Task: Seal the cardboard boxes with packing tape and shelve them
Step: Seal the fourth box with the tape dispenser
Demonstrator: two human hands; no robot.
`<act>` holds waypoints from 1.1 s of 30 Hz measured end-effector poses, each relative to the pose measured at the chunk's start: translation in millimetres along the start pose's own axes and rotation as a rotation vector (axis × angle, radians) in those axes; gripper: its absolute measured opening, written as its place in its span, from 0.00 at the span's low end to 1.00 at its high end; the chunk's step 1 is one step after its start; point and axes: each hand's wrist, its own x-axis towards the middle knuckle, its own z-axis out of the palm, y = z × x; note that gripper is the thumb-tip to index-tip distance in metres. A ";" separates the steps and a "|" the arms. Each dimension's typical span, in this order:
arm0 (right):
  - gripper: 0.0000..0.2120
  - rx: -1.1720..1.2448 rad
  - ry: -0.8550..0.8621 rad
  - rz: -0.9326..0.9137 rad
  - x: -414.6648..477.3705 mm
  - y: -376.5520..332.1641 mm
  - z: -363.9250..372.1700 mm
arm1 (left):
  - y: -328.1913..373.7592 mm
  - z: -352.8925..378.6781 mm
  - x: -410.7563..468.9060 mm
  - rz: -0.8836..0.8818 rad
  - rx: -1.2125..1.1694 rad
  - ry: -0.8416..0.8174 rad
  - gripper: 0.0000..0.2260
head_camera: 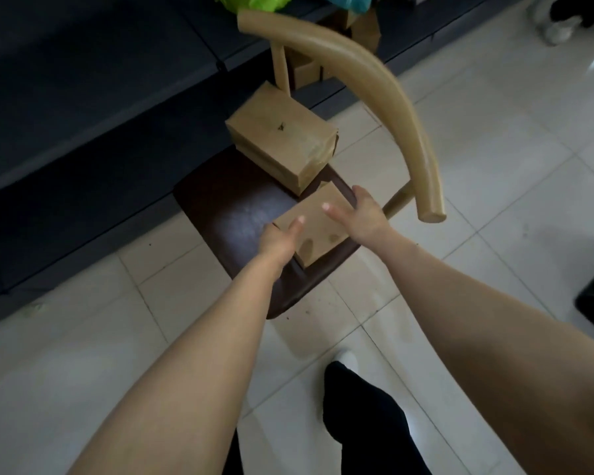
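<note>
A small flat cardboard box (318, 228) lies on the dark seat of a chair (234, 214), near its right front edge. My left hand (278, 240) grips the box's near left side, thumb resting on top. My right hand (366, 214) holds its right side, with the thumb on the lid and the fingers around the far corner. Behind it, at the back of the seat, sits a stack of two larger cardboard boxes (282, 138), closed.
The chair's curved tan backrest (371, 84) arches over the right side. A dark low shelf unit (83, 108) runs along the left and back, with more cardboard boxes (364, 29) and green and blue bags (254, 1) on it. White tiled floor lies all around; my leg (364, 416) is below.
</note>
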 end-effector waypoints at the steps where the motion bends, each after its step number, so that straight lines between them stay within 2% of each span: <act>1: 0.44 -0.027 -0.015 -0.005 9.0 4.4 2.4 | -2.3 5.8 7.9 -0.033 -0.058 -0.005 0.30; 4: 0.42 -0.090 -0.046 -0.014 33.0 15.4 8.3 | -6.9 19.2 28.9 -0.121 -0.248 -0.009 0.28; 8: 0.38 -0.047 -0.110 0.019 50.8 22.7 15.0 | -8.2 26.2 44.6 -0.155 -0.353 -0.002 0.27; 11: 0.36 -0.003 -0.104 0.012 46.2 21.0 21.0 | -9.0 23.5 42.8 -0.143 -0.365 -0.011 0.28; 14: 0.36 0.025 -0.072 -0.018 27.2 9.9 22.4 | -5.7 10.6 26.0 -0.114 -0.352 0.009 0.23; 17: 0.34 0.072 -0.041 -0.051 2.2 -10.3 17.4 | 5.9 -12.4 4.3 -0.086 -0.322 0.043 0.25; 19: 0.32 0.107 -0.026 -0.093 -15.7 -30.7 11.3 | 21.3 -35.2 -12.6 -0.038 -0.297 0.069 0.25; 22: 0.34 0.179 -0.012 -0.171 -45.6 -71.3 -1.0 | 50.2 -77.5 -41.5 0.008 -0.260 0.125 0.32; 24: 0.33 0.225 -0.002 -0.237 -65.8 -104.6 -10.2 | 70.7 -108.5 -62.9 0.069 -0.289 0.162 0.33; 27: 0.29 0.292 0.010 -0.352 -91.3 -161.3 -20.8 | 100.2 -159.8 -95.0 0.195 -0.347 0.230 0.28; 31: 0.36 0.318 -0.038 -0.453 -117.7 -238.6 -23.1 | 128.8 -233.2 -127.5 0.298 -0.463 0.331 0.24; 33: 0.36 0.328 -0.043 -0.500 -127.9 -274.9 -18.6 | 138.1 -268.8 -136.9 0.322 -0.505 0.364 0.22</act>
